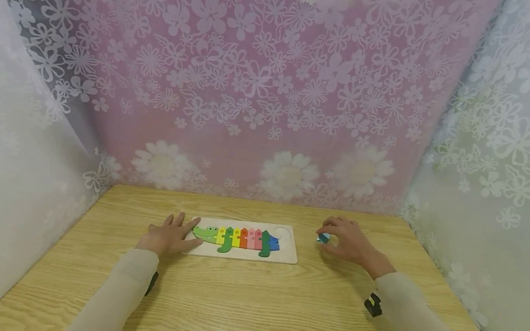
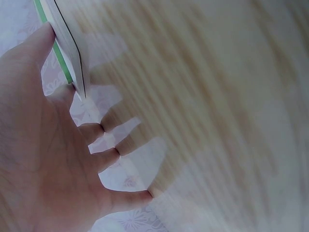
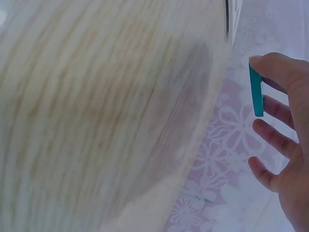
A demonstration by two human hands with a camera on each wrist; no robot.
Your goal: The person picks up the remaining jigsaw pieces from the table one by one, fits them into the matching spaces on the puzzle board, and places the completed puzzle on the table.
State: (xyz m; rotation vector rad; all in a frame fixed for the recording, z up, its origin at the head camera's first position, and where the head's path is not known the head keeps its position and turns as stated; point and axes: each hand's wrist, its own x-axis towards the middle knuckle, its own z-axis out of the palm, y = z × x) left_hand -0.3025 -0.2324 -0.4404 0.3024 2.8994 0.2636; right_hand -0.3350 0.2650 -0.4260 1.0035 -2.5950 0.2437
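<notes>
A pale wooden puzzle board [image 1: 243, 255] lies on the table, bearing a crocodile of colourful pieces: a green head [image 1: 205, 234], striped body pieces [image 1: 243, 239], green legs and a blue piece [image 1: 274, 243]. A curved recess [image 1: 286, 234] shows bare wood at the board's right end. My left hand [image 1: 167, 237] is spread flat at the board's left end, its thumb and index finger at the edge. To the right of the board, my right hand [image 1: 347, 241] pinches a small teal puzzle piece [image 3: 256, 92] between thumb and fingers, above the table.
The light wood-grain table [image 1: 234, 305] runs back to a pink floral curtain [image 1: 263, 81]. Pale floral curtains hang along the left [image 1: 19, 165] and right [image 1: 514, 182] sides. Black wrist mounts [image 1: 373, 305] sit under both sleeves.
</notes>
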